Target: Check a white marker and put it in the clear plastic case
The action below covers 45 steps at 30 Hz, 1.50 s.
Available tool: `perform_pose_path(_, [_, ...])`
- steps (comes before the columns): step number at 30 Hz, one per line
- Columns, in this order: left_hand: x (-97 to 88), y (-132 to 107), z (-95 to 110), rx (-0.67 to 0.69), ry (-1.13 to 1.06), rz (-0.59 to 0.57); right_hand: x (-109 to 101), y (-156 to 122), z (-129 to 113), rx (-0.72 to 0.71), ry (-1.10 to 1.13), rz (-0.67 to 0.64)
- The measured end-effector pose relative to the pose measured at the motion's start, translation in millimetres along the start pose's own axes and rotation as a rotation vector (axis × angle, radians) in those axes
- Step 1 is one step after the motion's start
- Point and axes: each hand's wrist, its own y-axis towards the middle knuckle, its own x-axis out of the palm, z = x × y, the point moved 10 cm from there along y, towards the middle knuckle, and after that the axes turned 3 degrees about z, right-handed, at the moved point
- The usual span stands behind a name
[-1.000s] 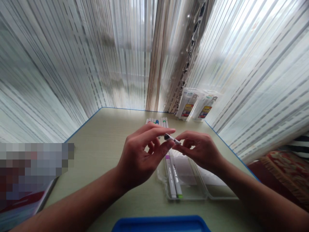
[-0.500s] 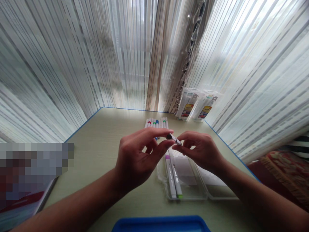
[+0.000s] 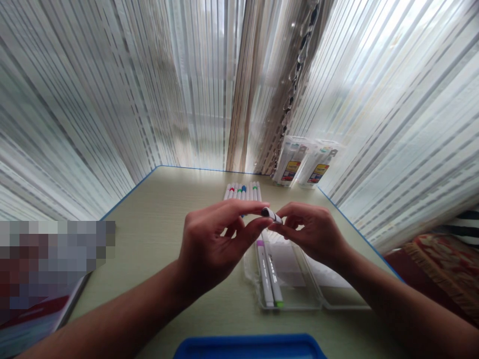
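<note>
Between my two hands, above the table, is a white marker [image 3: 273, 215] with a dark end and a dark band. The thumb and forefinger of my left hand [image 3: 217, 239] pinch its dark end. At its other end, the fingertips of my right hand [image 3: 312, 229] close on it. Below lies an open clear plastic case [image 3: 299, 296] with two markers in its left part: a purple-banded marker [image 3: 265, 274] and a green-ended marker [image 3: 275, 274]. Behind my left hand, several white markers [image 3: 243, 191] lie in a row, partly hidden by it.
Two clear packages [image 3: 290, 162] with yellow labels stand at the table's back right corner. A blue tray edge [image 3: 249, 341] shows at the front. A blurred-out flat item [image 3: 45, 279] lies at the left. Striped curtains [image 3: 202, 89] hang behind the blue-edged table [image 3: 149, 209].
The marker between my hands has tilted or turned slightly and sits a touch further right. Both hands stay almost in place.
</note>
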Motion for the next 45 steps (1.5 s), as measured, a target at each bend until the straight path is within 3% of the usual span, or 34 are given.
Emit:
perform_pose_path(7, [-1.8,2.0,-5.5,-0.059,0.002,0.019,1.3,1.4,1.5,0.021,0.018,-0.006])
perform_pose_path(10, [-1.2,0.4,-15.0,-0.15,-0.039,0.034,1.7,2.0,0.1,0.004,0.007,-0.007])
perform_pose_path(14, [3.5,-3.4,-38.4,-0.375,-0.238,0.066,3.1,1.8,-9.2,-0.066,-0.024,-0.029])
perform_pose_path(23, [7.8,-16.7,-103.5,-0.88,-0.683,0.317,-5.0,-8.1,-35.7,-0.259,0.059,0.029])
perform_pose_path(29, [23.7,-32.0,-114.8,-1.132,-0.909,0.355,-4.7,-6.7,-33.3,-0.238,0.023,0.032])
perform_pose_path(45, [31.6,-32.8,-110.1,-1.182,-0.992,0.297,-2.8,-6.6,-32.9,-0.224,-0.062,0.02])
